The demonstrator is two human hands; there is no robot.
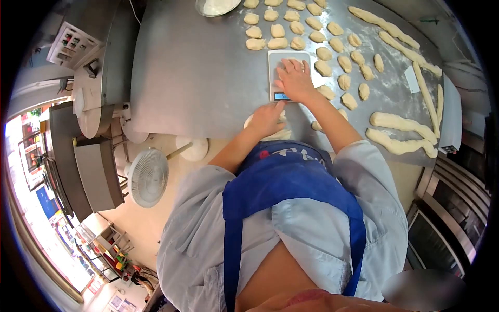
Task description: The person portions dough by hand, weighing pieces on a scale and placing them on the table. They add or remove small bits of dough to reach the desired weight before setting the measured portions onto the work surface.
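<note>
A small digital scale [276, 61] with a lit blue display [281, 95] sits on the steel worktable [182, 67]. Over its plate lies my right hand [295, 82], fingers spread; whether a bit of dough is under the palm is hidden. My left hand [266, 120] is closed over a lump of dough [279, 135] at the table's near edge, just below the scale. Dough shows on both sides of that hand. Several cut dough pieces [323, 68] stand in rows beyond and right of the scale, some close to my right forearm.
Long dough strips [397, 122] lie at the right, near a flat white card or scraper [411, 79] and flour dust. A metal bowl of flour [218, 6] stands at the far edge. A fan [148, 178] is on the left, beside a round white lid [192, 148].
</note>
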